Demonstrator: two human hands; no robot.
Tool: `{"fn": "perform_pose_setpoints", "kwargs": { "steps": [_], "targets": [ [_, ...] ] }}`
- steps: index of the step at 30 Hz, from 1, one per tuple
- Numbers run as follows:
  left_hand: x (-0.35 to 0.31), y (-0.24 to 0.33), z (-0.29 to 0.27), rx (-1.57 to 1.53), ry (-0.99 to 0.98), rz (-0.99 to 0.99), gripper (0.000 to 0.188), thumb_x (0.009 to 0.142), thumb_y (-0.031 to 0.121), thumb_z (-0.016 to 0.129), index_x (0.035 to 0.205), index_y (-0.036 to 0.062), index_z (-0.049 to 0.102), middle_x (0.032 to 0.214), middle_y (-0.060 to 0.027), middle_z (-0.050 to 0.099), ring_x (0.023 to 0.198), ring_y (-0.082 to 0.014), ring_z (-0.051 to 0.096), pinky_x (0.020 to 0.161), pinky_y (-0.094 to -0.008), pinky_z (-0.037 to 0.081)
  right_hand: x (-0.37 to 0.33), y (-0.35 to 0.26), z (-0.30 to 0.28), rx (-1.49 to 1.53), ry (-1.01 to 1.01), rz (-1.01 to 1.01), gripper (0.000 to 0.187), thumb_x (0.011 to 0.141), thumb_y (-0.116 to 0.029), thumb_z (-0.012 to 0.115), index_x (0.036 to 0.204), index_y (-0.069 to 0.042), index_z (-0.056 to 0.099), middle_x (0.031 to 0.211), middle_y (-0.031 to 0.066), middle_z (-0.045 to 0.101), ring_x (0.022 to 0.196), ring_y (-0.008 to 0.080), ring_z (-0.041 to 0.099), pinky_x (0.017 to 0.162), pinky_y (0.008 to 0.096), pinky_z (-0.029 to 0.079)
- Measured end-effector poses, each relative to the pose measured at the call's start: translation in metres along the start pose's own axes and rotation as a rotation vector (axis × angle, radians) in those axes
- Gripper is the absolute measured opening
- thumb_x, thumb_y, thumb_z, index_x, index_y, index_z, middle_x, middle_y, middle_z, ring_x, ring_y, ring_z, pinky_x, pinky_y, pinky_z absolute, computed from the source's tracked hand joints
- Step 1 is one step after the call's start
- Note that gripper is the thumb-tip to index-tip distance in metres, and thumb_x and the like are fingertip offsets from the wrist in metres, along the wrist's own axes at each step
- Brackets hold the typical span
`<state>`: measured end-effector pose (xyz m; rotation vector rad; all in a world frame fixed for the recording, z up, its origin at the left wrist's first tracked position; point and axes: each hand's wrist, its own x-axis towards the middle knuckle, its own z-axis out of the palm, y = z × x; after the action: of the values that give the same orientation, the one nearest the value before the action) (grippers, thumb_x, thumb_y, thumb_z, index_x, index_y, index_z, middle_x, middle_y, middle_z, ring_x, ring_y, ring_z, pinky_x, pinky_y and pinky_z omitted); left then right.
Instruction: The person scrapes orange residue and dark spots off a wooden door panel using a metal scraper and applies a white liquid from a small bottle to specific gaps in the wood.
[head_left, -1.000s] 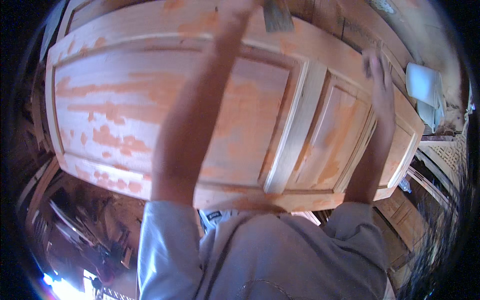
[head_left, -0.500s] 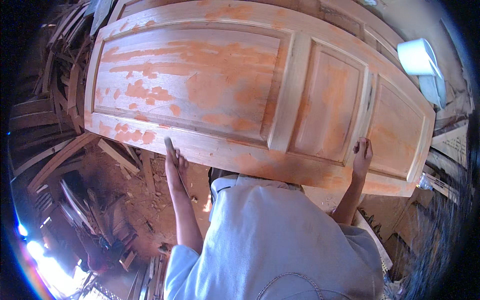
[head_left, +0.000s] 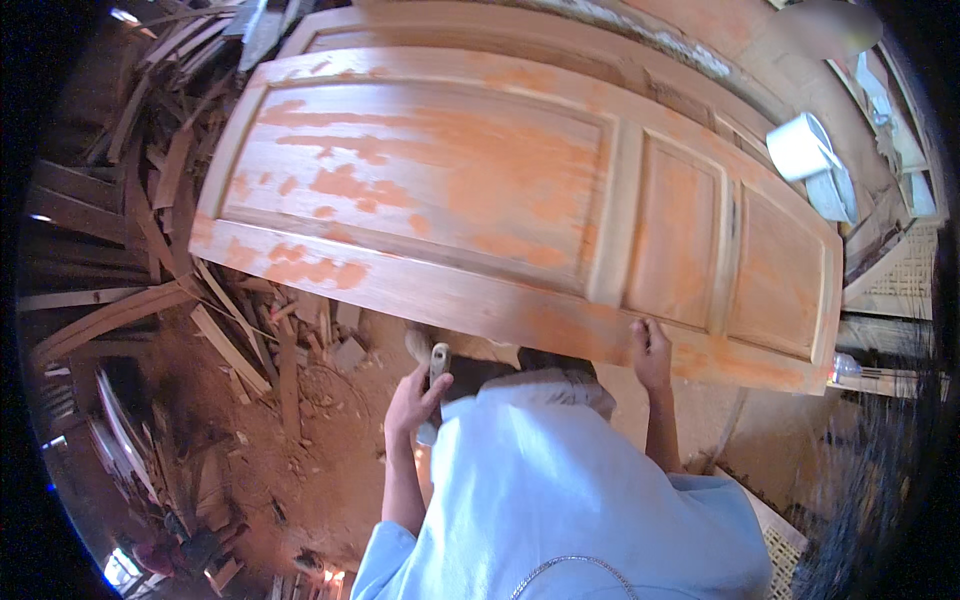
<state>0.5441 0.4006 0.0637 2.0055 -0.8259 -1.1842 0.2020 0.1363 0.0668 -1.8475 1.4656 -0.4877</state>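
Smeared wooden door (head_left: pixel 520 200) — left hand (head_left: pixel 408 402) holds scraper (head_left: pixel 439 360), perhaps.

shirt (head_left: pixel 560 460): pale blue, creased greyish hem | left sleeve (head_left: pixel 385 550), right sleeve (head_left: pixel 720 500): short, same blue | chain (head_left: pixel 572 558): thin, silvery, curved | legwear (head_left: pixel 485 375): dark, partly hidden | left hand (head_left: pixel 412 400), right hand (head_left: pixel 652 355): bare

Pale brown panelled wooden door (head_left: pixel 615 220): smooth, matt; orange smeared patches (head_left: pixel 348 275) at its near left corner dull, chalky-looking. White cylindrical container (head_left: pixel 799 148): smooth, glossy, plastic-looking. Light-blue shirt (head_left: pixel 560 470): matt cloth. Silver chain (head_left: pixel 573 558): shiny metal.
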Motion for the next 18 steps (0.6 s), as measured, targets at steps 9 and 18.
{"fn": "perform_pose_setpoints", "kwargs": {
  "steps": [9, 18],
  "targets": [
    [-0.077, -0.142, -0.211, -0.152, 0.253, -0.092, 0.026, 0.097, 0.024, 0.064, 0.105, -0.0002, 0.057, 0.082, -0.0039, 0.058, 0.076, -0.0120, 0.054, 0.068, -0.0303, 0.046, -0.025, -0.145, 0.210, -0.339, 0.215, -0.336, 0.034, 0.092, -0.018, 0.063, 0.123, -0.005, 0.056, 0.124, 0.0205, 0.057, 0.119, 0.0396, 0.053, 0.100, 0.0505, 0.042],
    [-0.117, -0.188, -0.327, -0.573, 0.768, -0.227, 0.024, 0.101, 0.027, 0.057, 0.104, 0.0034, 0.060, 0.088, -0.0013, 0.062, 0.081, -0.0121, 0.057, 0.079, -0.0309, 0.046, -0.016, -0.148, 0.273, -0.519, 0.400, -0.244, 0.042, 0.094, -0.031, 0.056, 0.128, -0.006, 0.058, 0.131, 0.0195, 0.058, 0.127, 0.0410, 0.048, 0.110, 0.0541, 0.032]
  ]
}}
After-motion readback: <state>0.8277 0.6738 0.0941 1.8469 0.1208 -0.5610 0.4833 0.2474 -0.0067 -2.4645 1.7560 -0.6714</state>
